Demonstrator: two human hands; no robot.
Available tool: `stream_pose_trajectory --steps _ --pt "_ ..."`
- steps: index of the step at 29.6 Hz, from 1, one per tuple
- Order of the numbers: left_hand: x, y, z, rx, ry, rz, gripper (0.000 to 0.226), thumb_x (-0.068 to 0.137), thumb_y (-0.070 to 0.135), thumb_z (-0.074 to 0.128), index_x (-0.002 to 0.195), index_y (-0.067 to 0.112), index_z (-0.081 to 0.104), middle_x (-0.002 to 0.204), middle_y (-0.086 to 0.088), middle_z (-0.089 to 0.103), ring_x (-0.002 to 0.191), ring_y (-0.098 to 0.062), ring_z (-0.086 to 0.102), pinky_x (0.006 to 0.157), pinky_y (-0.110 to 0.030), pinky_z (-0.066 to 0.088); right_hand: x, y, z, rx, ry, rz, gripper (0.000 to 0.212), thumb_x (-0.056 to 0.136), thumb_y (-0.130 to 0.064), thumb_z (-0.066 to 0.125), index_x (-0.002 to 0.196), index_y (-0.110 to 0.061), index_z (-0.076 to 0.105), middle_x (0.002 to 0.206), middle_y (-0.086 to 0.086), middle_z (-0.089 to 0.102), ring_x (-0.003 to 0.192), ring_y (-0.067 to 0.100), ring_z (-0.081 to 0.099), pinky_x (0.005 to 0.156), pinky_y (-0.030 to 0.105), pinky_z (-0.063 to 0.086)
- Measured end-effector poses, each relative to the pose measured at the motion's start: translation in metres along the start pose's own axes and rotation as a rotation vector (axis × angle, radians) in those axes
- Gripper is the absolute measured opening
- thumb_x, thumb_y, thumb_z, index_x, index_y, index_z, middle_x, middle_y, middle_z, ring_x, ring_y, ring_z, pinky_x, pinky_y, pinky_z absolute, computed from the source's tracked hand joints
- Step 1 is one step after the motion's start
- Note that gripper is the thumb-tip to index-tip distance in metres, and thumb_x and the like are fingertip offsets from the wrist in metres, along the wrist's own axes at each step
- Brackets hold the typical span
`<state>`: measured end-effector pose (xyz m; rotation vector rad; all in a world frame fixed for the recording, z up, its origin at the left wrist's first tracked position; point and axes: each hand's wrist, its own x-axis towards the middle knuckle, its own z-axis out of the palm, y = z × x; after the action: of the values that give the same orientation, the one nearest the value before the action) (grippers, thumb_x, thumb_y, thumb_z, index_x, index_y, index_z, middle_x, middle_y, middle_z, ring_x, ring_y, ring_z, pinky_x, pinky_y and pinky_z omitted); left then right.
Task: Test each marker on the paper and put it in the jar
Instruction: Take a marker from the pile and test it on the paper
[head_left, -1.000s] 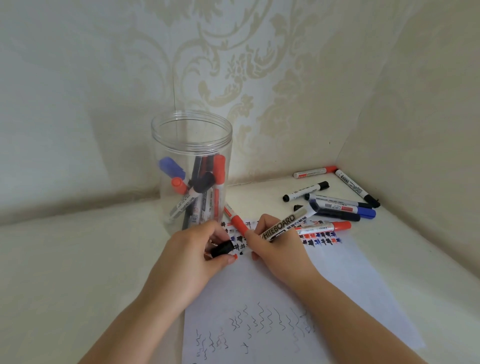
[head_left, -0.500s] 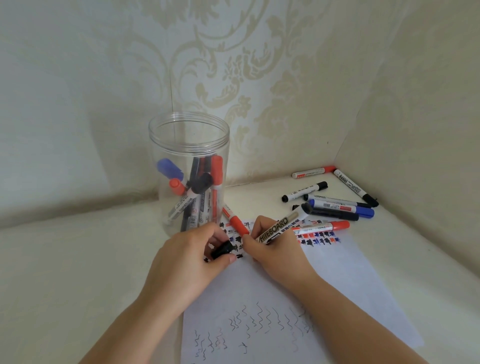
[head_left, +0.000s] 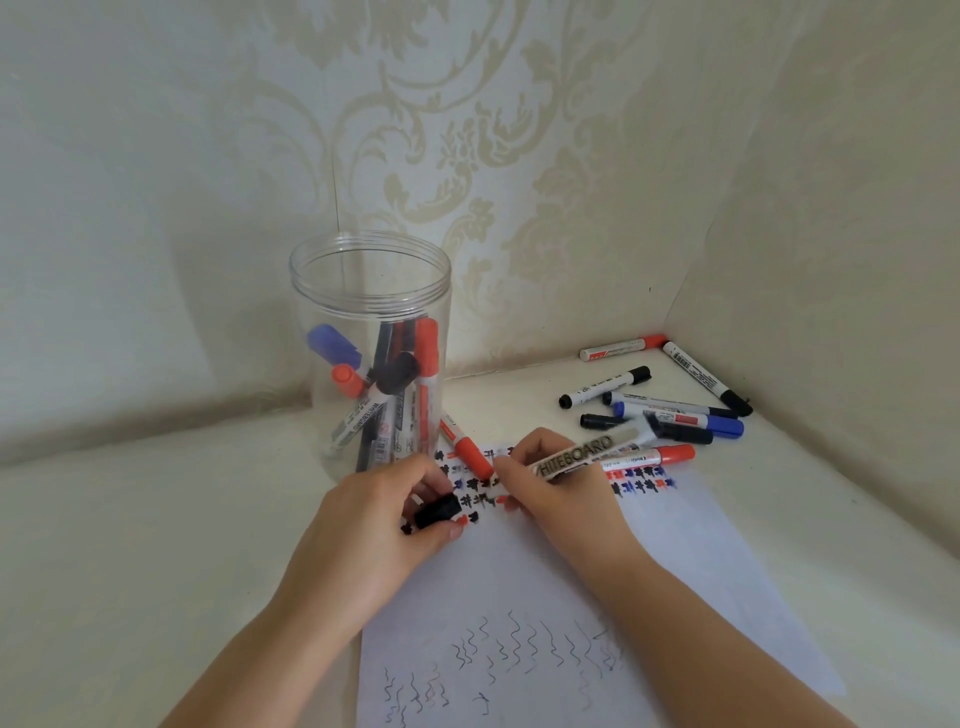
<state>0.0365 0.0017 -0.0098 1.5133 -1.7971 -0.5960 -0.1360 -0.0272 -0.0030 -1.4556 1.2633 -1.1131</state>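
Note:
My right hand (head_left: 561, 499) grips an uncapped whiteboard marker (head_left: 587, 454), tip down on the paper (head_left: 701, 561) among rows of black, red and blue marks. My left hand (head_left: 374, 535) pinches its black cap (head_left: 438, 511) just left of the tip. A clear plastic jar (head_left: 370, 291) stands behind my left hand with several red, blue and black markers inside. A red marker (head_left: 466, 448) lies between the jar and my right hand.
Several more markers (head_left: 670, 410) lie in the right back corner, and a red one (head_left: 652, 458) rests at the paper's top edge. Walls close in behind and on the right. Squiggle test lines (head_left: 519, 649) cover the near part of the sheet.
The marker in my right hand has tilted lower and shifted slightly as it draws. My left hand with the cap has stayed in place.

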Motion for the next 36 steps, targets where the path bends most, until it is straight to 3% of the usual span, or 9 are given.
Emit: stream_pose_trajectory --steps 4,8,13,17,21,25,28,32,36 --pt "0.001 0.003 0.000 -0.053 0.005 0.025 0.026 0.065 0.022 0.080 0.076 0.032 0.058 0.074 0.018 0.067 0.066 -0.006 0.062 0.060 -0.016 0.047 -0.003 -0.011 -0.008 0.225 -0.022 0.065 0.023 0.079 -0.017 0.070 0.066 -0.010 0.051 0.053 0.008 0.063 0.041 0.013 0.047 0.042 0.018 0.035" --pt "0.000 0.006 0.000 -0.083 0.018 0.054 0.030 0.064 0.024 0.080 0.076 0.033 0.055 0.084 0.024 0.064 0.062 -0.007 0.062 0.058 -0.018 0.048 -0.007 -0.016 -0.004 0.255 -0.057 0.068 0.034 0.065 -0.034 0.073 0.062 -0.010 0.050 0.045 0.004 0.052 0.038 0.010 0.043 0.040 0.018 0.032" --pt "-0.001 0.008 0.000 -0.054 0.010 0.134 0.030 0.064 0.024 0.080 0.078 0.031 0.055 0.092 0.024 0.061 0.069 -0.006 0.059 0.059 -0.013 0.044 -0.007 -0.012 -0.001 0.202 -0.069 0.033 0.028 0.079 -0.017 0.071 0.061 -0.011 0.051 0.042 0.000 0.050 0.038 0.009 0.043 0.042 0.014 0.033" --pt "-0.002 0.008 -0.001 -0.014 0.012 0.172 0.025 0.065 0.026 0.079 0.079 0.029 0.058 0.069 0.018 0.062 0.070 0.001 0.056 0.060 -0.010 0.042 -0.009 -0.014 -0.003 0.163 -0.109 -0.014 0.019 0.077 -0.007 0.072 0.064 -0.009 0.059 0.041 -0.005 0.053 0.037 0.005 0.046 0.042 0.012 0.035" --pt "-0.001 0.009 -0.001 -0.025 0.027 0.214 0.024 0.067 0.025 0.078 0.082 0.027 0.059 0.071 0.023 0.060 0.075 0.003 0.057 0.062 -0.008 0.041 -0.010 -0.015 -0.003 0.183 -0.160 -0.003 0.012 0.077 -0.006 0.072 0.069 -0.009 0.064 0.046 0.002 0.058 0.037 0.006 0.047 0.040 0.014 0.035" --pt "0.000 0.007 -0.001 -0.012 0.035 0.228 0.022 0.071 0.025 0.075 0.085 0.030 0.059 0.071 0.028 0.058 0.073 0.011 0.054 0.064 -0.005 0.039 -0.011 -0.015 -0.001 0.247 -0.200 0.021 0.017 0.081 -0.023 0.069 0.077 -0.007 0.070 0.058 0.011 0.065 0.047 0.017 0.057 0.045 0.023 0.045" --pt "0.000 0.007 0.001 0.029 0.006 0.220 0.017 0.077 0.041 0.062 0.087 0.028 0.061 0.064 0.026 0.053 0.070 0.009 0.053 0.061 -0.010 0.039 -0.011 -0.018 -0.002 0.312 -0.145 0.125 0.044 0.082 -0.043 0.056 0.083 -0.002 0.070 0.059 0.016 0.062 0.047 0.020 0.053 0.046 0.025 0.043" --pt "-0.003 0.005 0.005 0.178 0.039 0.312 0.032 0.083 0.060 0.036 0.084 0.031 0.047 0.065 0.016 0.050 0.058 -0.004 0.050 0.050 -0.023 0.040 -0.012 -0.019 -0.001 0.146 -0.067 0.245 0.040 0.089 -0.036 0.049 0.064 -0.006 0.059 0.045 0.007 0.050 0.041 0.016 0.037 0.045 0.025 0.031" --pt "-0.007 0.013 0.007 0.219 0.001 0.387 0.035 0.089 0.058 0.018 0.077 0.030 0.035 0.056 0.018 0.034 0.047 -0.003 0.036 0.042 -0.015 0.026 -0.014 -0.022 0.000 0.330 -0.024 0.379 0.030 0.083 -0.019 0.047 0.054 -0.012 0.048 0.045 0.004 0.043 0.033 0.011 0.035 0.038 0.019 0.026"
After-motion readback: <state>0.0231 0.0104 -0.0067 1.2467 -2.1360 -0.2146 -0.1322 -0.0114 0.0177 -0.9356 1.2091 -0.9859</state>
